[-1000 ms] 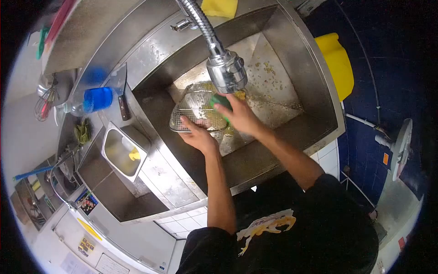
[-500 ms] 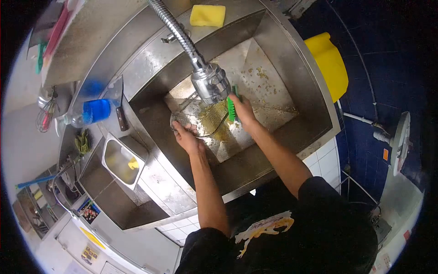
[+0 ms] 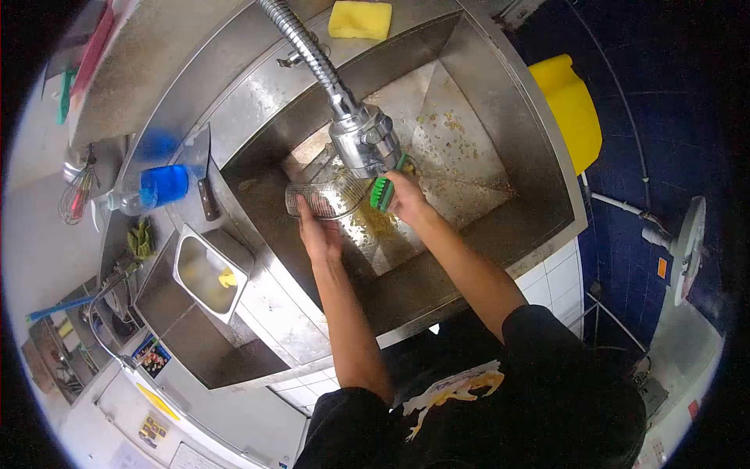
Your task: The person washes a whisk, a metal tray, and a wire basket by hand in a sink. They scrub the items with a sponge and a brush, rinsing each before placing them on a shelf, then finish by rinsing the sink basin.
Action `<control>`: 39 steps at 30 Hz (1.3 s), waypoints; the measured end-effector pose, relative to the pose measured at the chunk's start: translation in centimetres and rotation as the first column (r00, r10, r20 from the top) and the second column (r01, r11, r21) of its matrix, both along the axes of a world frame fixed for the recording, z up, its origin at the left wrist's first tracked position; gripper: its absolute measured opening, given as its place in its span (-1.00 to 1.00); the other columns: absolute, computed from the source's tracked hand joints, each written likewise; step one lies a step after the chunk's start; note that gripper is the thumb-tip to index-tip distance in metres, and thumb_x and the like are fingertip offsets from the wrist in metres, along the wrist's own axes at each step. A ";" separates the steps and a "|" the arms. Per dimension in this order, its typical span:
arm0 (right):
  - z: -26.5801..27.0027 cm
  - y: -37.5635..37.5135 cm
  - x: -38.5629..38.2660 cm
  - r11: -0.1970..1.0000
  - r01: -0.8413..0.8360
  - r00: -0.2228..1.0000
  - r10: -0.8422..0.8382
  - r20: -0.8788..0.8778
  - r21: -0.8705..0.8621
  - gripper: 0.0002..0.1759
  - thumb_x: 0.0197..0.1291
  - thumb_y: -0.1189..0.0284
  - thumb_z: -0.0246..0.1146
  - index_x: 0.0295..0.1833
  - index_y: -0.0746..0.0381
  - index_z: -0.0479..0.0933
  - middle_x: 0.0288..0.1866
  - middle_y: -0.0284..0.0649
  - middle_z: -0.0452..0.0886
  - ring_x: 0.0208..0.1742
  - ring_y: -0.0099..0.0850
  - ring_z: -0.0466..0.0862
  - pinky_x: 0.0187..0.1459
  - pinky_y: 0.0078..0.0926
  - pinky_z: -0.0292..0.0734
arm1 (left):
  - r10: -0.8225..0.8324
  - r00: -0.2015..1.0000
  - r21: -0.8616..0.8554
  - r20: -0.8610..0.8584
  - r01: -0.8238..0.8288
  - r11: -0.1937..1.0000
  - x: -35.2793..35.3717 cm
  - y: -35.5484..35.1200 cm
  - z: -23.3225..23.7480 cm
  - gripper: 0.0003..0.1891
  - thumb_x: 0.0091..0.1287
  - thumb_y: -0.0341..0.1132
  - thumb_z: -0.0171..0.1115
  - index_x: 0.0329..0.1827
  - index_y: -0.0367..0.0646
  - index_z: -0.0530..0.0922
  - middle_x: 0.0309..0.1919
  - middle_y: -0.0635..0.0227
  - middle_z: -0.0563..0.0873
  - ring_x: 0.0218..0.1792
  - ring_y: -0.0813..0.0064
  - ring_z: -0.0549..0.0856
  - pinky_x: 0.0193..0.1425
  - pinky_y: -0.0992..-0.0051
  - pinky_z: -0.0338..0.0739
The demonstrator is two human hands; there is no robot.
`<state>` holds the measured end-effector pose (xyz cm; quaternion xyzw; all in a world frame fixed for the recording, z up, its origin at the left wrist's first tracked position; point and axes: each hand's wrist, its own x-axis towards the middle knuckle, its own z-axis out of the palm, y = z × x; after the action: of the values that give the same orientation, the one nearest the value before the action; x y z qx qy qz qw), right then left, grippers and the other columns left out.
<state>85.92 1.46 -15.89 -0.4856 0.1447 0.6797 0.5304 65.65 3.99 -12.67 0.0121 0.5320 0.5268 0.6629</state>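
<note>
My left hand (image 3: 320, 237) is closed on the left side of a wire mesh strainer (image 3: 312, 199), which it holds tilted inside a deep steel sink (image 3: 539, 184). In my right hand (image 3: 408, 200) is a green scrub brush (image 3: 380, 194), its bristles turned toward the strainer's right rim. The metal spray head (image 3: 362, 142) of a flexible tap hangs just above both hands and covers part of the strainer's far side. Yellowish food bits (image 3: 449, 125) are scattered over the sink floor, with more below the strainer.
A yellow sponge (image 3: 360, 19) lies on the sink's back ledge. To the left are a cleaver (image 3: 206, 176), a bottle of blue liquid (image 3: 163, 186), a whisk (image 3: 79, 195) and a steel pan (image 3: 195, 266) over a second basin. Something yellow (image 3: 569, 113) stands beyond the right rim.
The strainer has tipped so more of its mesh side shows. My right hand has moved slightly left and down, and the brush has turned from upright to slanted.
</note>
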 end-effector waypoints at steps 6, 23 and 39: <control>2.8 0.3 -3.1 0.995 -0.095 0.949 0.081 0.304 0.031 -0.67 0.27 0.34 0.45 0.06 0.21 0.56 -0.19 -0.30 0.69 -0.24 -0.40 0.72 -0.24 -0.32 0.68 | -0.087 0.987 0.211 -0.136 0.115 0.971 7.3 -1.4 5.5 -0.53 0.57 -0.32 0.29 0.45 -0.29 0.42 0.32 0.12 0.63 0.26 0.24 0.68 0.37 0.27 0.60; 3.8 1.7 0.5 0.645 -0.685 0.038 0.498 0.867 -0.341 -0.35 0.52 -0.09 0.12 0.39 0.22 0.32 0.13 0.17 0.69 0.10 0.13 0.74 0.11 0.08 0.62 | -0.012 0.827 0.343 -0.562 0.246 0.907 8.0 -3.5 5.7 -0.67 0.62 -0.37 0.22 0.27 -0.49 0.56 0.13 -0.01 0.78 0.16 0.31 0.77 0.28 0.35 0.69; 8.1 1.5 1.8 0.581 -0.729 0.096 0.611 0.786 -0.362 -0.38 0.57 -0.11 0.06 0.41 0.14 0.33 0.07 0.11 0.73 0.06 0.09 0.77 0.07 0.03 0.61 | -0.201 0.592 0.087 -0.780 0.422 0.903 5.2 -2.9 8.4 -0.77 0.54 -0.38 0.35 0.02 -0.45 0.67 -0.17 0.23 0.82 -0.18 0.54 0.75 -0.03 0.49 0.68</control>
<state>87.76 2.99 -7.75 -0.7296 -0.4170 0.5100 0.1836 70.88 1.04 -4.27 0.4113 0.6730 0.4132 0.4551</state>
